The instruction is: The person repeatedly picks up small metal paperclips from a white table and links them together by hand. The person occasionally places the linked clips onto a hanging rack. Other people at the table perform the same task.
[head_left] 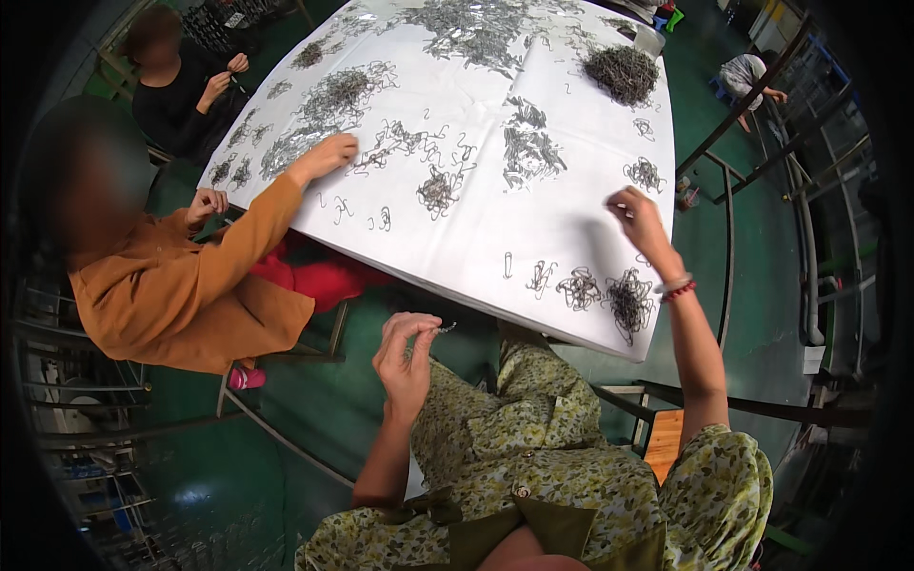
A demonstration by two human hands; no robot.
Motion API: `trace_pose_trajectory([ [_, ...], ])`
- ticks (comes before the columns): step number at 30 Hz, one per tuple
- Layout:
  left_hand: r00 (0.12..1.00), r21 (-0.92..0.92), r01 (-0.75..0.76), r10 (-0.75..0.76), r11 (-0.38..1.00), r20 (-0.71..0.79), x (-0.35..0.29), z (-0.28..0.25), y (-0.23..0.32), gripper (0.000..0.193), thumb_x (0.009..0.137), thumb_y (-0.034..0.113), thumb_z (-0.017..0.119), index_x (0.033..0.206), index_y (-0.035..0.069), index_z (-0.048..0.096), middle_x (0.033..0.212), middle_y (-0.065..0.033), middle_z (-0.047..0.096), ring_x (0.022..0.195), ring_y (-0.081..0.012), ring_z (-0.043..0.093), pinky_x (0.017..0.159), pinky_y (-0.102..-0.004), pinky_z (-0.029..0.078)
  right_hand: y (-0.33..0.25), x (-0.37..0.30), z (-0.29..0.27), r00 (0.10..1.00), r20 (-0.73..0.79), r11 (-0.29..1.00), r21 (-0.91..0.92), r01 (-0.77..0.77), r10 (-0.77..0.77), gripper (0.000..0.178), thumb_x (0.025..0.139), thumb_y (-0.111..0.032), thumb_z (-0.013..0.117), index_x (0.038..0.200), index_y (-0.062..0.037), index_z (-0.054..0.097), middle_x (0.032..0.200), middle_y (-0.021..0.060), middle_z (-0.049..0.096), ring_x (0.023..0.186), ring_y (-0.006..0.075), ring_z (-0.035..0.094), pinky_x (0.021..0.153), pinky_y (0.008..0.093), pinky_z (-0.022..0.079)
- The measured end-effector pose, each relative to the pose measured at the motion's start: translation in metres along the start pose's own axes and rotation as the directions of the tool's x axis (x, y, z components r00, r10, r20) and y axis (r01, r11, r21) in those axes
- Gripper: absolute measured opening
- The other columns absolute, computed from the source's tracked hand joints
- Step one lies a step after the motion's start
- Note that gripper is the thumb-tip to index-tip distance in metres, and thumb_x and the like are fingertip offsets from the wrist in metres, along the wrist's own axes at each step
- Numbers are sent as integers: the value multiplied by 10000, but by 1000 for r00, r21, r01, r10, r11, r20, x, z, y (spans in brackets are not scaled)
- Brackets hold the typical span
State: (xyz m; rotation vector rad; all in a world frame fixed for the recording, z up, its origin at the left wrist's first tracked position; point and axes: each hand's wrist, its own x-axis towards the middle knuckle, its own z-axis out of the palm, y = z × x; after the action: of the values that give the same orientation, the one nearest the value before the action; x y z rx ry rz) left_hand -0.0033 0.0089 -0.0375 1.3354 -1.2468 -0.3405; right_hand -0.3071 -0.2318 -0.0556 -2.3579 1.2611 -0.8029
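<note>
My left hand [407,357] is in front of the table's near edge, its thumb and fingers pinching a small silvery spring-like piece [446,328]. Above the right part of the white table [457,247], my right hand [638,224] hangs with curled fingers pressed together. Whatever they hold, if anything, is too small to make out. Below that hand, near the table corner, lies a dark pile of bent wire hooks [629,303]. Smaller clusters of hooks [578,288] run leftward from it. Farther in, a patch of straighter grey metal pieces [531,147] is spread out.
A person in an orange sleeve [228,243] reaches over the table's left side toward scattered hooks [405,143]. Beyond sits another person in black [176,100]. A big dark heap of hooks [621,76] lies at the far right. A wooden stool [664,443] stands beside my right side.
</note>
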Motion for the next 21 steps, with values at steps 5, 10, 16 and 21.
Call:
trace_pose_trajectory([
  [5,998,11,-63,62,998,8,0,5,4,90,737,-69,628,791,-13,583,795,-100,639,745,-226,597,744,-337,446,-42,55,56,999,39,998,59,34,-37,102,758,-28,592,815,40,642,794,209,609,734,348,592,664,396,468],
  [10,997,51,-66,64,997,34,3,5,14,74,747,-55,625,784,-5,585,793,-99,642,735,-231,596,738,-345,441,-19,85,115,996,-20,997,-9,-82,82,77,684,-8,610,727,34,658,713,221,612,665,353,613,626,388,481],
  [16,987,107,-161,157,981,43,2,-1,8,72,764,-30,637,807,0,588,797,-93,648,744,-217,599,748,-348,448,-5,90,148,998,-39,997,58,-46,48,121,641,-4,589,737,28,656,721,205,628,693,336,632,656,375,504],
  [21,985,48,-166,164,985,44,7,9,0,83,735,-79,625,788,-25,595,784,-91,641,730,-226,601,712,-324,465,1,82,132,999,-34,1000,0,-20,20,192,656,-37,607,826,32,662,765,204,641,721,323,643,669,358,507],
])
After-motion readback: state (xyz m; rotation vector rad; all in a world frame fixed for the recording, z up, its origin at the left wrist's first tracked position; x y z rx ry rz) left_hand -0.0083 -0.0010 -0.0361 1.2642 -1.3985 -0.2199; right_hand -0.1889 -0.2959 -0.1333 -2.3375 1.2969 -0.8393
